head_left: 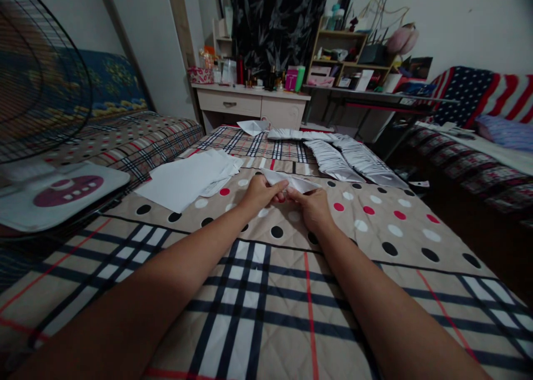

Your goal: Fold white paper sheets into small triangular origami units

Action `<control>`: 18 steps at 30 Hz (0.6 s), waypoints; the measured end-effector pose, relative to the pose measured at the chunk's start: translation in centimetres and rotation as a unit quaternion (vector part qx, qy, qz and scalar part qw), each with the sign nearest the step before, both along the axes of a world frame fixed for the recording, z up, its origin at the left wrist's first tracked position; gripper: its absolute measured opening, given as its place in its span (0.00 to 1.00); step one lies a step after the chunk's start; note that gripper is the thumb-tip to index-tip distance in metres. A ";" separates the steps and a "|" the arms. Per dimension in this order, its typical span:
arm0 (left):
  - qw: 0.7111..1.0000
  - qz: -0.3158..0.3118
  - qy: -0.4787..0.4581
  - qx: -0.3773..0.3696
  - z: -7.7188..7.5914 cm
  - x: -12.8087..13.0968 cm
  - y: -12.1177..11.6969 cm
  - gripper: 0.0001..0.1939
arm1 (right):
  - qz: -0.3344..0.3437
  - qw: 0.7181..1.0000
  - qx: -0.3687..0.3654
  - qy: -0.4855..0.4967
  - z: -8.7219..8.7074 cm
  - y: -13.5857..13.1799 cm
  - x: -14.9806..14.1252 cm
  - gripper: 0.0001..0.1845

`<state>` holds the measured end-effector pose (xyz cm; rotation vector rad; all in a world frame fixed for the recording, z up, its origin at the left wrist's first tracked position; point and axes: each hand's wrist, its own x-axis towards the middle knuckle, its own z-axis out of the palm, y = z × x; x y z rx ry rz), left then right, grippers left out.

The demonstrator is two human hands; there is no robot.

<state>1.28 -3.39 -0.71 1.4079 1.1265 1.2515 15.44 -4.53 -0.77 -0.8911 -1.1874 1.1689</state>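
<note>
Both my arms reach out over a plaid and polka-dot bedspread (266, 291). My left hand (260, 194) and my right hand (313, 206) are closed on a folded piece of white paper (291, 181), pinching it between them just above the cover. A loose stack of white paper sheets (187, 181) lies to the left of my left hand. Rows of folded white paper pieces (345, 158) are laid out farther back on the right.
A standing fan (41, 91) with its white control base (58, 194) is close on the left. A dresser (250, 105) with bottles, a shelf (345, 58) and a desk stand at the back. Another bed with a flag-pattern cover (478, 99) is on the right.
</note>
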 end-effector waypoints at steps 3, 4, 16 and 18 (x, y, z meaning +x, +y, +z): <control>0.999 0.023 0.016 0.044 0.1 0.5 -0.1 0.21 | 0.000 1.000 -0.022 0.006 0.0 -0.2 -0.4 0.14; 0.998 0.026 0.025 0.052 0.2 0.5 -0.1 0.21 | -0.008 0.999 -0.033 0.010 0.0 -0.2 -0.4 0.14; 1.000 -0.003 -0.001 0.010 0.0 -0.3 0.5 0.16 | -0.078 0.996 -0.040 0.023 0.0 0.8 0.5 0.13; 1.000 0.009 -0.007 0.015 -0.1 -0.6 0.5 0.16 | -0.081 0.995 -0.042 0.030 -0.1 0.9 0.6 0.14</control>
